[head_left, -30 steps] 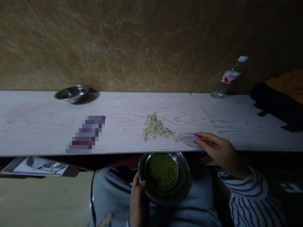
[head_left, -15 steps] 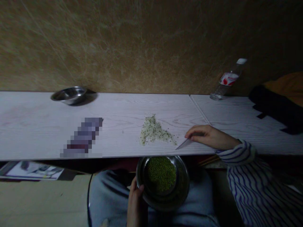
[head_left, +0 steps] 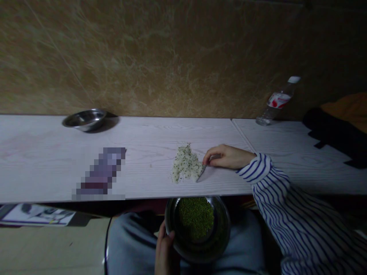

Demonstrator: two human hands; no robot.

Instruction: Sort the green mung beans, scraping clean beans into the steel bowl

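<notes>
My right hand point(head_left: 225, 156) pinches a thin, flat, translucent piece point(head_left: 201, 174), its kind unclear, standing on edge on the table. The piece touches the right side of a spread pile of white grains mixed with green bits point(head_left: 184, 162). My left hand point(head_left: 165, 246) grips the left rim of a steel bowl point(head_left: 222, 238), thumb over the edge. Small green beans point(head_left: 196, 217) lie inside the bowl, which sits over my lap just below the table edge.
On the white wood-grain table point(head_left: 149, 133) a second steel bowl point(head_left: 86, 120) stands at the back left. A blurred-out flat object point(head_left: 101, 172) lies left of the pile. Toward the back right are a plastic bottle point(head_left: 276, 101) and dark and orange cloth point(head_left: 344, 126). A wall rises behind.
My right hand has moved left with the thin piece, from the table's front edge to the pile. The pile's right tail is pushed inward. My left hand keeps hold of the bowl.
</notes>
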